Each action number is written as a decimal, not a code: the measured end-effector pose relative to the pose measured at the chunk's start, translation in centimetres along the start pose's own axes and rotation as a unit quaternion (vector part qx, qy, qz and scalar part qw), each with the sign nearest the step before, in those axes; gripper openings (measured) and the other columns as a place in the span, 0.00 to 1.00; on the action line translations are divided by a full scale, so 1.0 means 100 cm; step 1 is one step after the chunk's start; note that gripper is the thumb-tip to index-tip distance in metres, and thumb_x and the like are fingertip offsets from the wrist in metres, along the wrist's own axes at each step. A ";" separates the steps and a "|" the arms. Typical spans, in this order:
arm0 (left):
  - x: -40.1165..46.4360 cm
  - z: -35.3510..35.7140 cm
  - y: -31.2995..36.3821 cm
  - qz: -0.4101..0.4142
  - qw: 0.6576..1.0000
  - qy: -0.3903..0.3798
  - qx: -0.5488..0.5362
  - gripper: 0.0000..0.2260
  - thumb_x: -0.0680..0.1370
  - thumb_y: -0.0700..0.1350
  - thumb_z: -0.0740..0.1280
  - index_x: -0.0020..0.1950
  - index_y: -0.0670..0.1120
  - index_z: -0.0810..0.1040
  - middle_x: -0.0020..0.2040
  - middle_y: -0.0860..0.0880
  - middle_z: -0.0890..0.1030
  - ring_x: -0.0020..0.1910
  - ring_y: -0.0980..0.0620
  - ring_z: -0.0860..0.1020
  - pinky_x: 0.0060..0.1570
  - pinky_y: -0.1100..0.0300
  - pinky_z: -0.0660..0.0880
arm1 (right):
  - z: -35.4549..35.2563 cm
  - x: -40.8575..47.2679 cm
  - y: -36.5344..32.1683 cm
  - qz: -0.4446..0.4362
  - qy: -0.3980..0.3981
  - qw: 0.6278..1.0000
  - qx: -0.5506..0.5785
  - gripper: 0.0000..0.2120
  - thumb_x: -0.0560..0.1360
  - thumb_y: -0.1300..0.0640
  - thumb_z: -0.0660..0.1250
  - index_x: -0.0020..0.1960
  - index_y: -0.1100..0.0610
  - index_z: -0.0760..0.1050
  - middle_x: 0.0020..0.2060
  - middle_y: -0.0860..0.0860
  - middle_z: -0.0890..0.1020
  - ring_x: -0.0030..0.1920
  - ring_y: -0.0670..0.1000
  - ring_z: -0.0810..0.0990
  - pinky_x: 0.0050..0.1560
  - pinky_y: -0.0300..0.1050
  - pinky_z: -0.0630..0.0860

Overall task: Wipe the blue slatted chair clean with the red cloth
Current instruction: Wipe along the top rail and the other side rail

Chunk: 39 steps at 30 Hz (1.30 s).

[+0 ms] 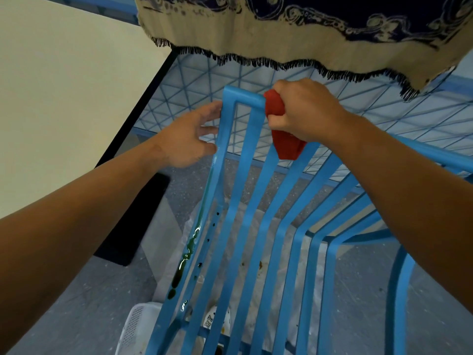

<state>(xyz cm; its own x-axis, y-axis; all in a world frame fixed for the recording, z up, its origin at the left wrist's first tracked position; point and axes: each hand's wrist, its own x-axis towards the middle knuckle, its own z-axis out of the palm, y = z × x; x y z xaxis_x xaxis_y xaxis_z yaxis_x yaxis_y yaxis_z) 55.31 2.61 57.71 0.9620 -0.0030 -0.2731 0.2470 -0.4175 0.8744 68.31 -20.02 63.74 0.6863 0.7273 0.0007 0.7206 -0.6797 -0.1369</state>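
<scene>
The blue slatted chair (245,216) fills the middle of the head view, its slats running from the top rail down toward me. Dark liquid streaks and drops lie along the leftmost slat (188,252). My right hand (304,111) is closed on the red cloth (284,139), pressing it against the top rail near its upper left corner; part of the cloth hangs below my fist. My left hand (189,139) rests against the chair's left edge, fingers spread and touching the frame.
A fringed cream and navy patterned fabric (307,34) hangs above the chair. Behind it is a blue wire mesh panel (184,98). A white plastic basket (138,326) and a white sheet (245,242) lie on the grey speckled floor below. A dark mat (133,221) lies at left.
</scene>
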 end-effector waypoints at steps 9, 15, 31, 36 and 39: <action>0.000 0.001 -0.007 -0.003 1.000 -0.017 -0.025 0.42 0.75 0.28 0.69 0.83 0.53 0.56 0.79 0.56 0.64 0.75 0.56 0.67 0.71 0.54 0.70 | 0.004 0.039 -0.037 -0.034 -0.007 0.999 0.014 0.15 0.76 0.45 0.69 0.48 0.54 0.68 0.42 0.53 0.74 0.43 0.56 0.72 0.42 0.48 0.63; -0.005 0.007 -0.011 -0.030 0.991 0.025 -0.126 0.39 0.75 0.23 0.66 0.82 0.43 0.57 0.77 0.48 0.69 0.73 0.49 0.72 0.66 0.55 0.75 | 0.007 0.018 -0.027 -0.023 0.007 0.998 0.064 0.21 0.79 0.43 0.68 0.63 0.56 0.71 0.46 0.50 0.74 0.45 0.54 0.72 0.43 0.46 0.64; -0.019 0.028 -0.049 -0.080 0.986 0.010 -0.149 0.37 0.75 0.26 0.69 0.81 0.43 0.59 0.77 0.49 0.70 0.73 0.52 0.72 0.63 0.57 0.78 | 0.014 0.030 -0.033 -0.047 0.026 0.997 0.057 0.21 0.82 0.39 0.61 0.64 0.55 0.69 0.52 0.52 0.77 0.52 0.58 0.78 0.47 0.47 0.65; -0.028 0.030 -0.065 -0.105 0.981 -0.014 -0.161 0.36 0.76 0.27 0.68 0.81 0.44 0.61 0.76 0.50 0.71 0.74 0.51 0.71 0.66 0.54 0.76 | 0.033 0.042 -0.061 -0.072 0.105 0.992 0.006 0.23 0.83 0.42 0.57 0.70 0.56 0.66 0.65 0.54 0.76 0.60 0.60 0.77 0.63 0.56 0.67; -0.035 0.033 -0.073 -0.113 0.974 -0.010 -0.194 0.34 0.76 0.23 0.64 0.79 0.42 0.63 0.73 0.48 0.72 0.70 0.51 0.74 0.54 0.62 0.80 | 0.041 0.041 -0.058 -0.089 0.103 0.990 -0.049 0.23 0.78 0.47 0.56 0.69 0.58 0.67 0.73 0.57 0.68 0.68 0.61 0.71 0.72 0.64 0.62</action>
<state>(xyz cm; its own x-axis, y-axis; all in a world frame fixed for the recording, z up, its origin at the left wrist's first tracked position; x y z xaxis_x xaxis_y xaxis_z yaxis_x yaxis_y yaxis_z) 49.71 2.63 50.95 0.8763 0.0306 -0.4809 0.4817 -0.0349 0.8756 66.51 -12.67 60.43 0.5460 0.8086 0.2190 0.8311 -0.5558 -0.0200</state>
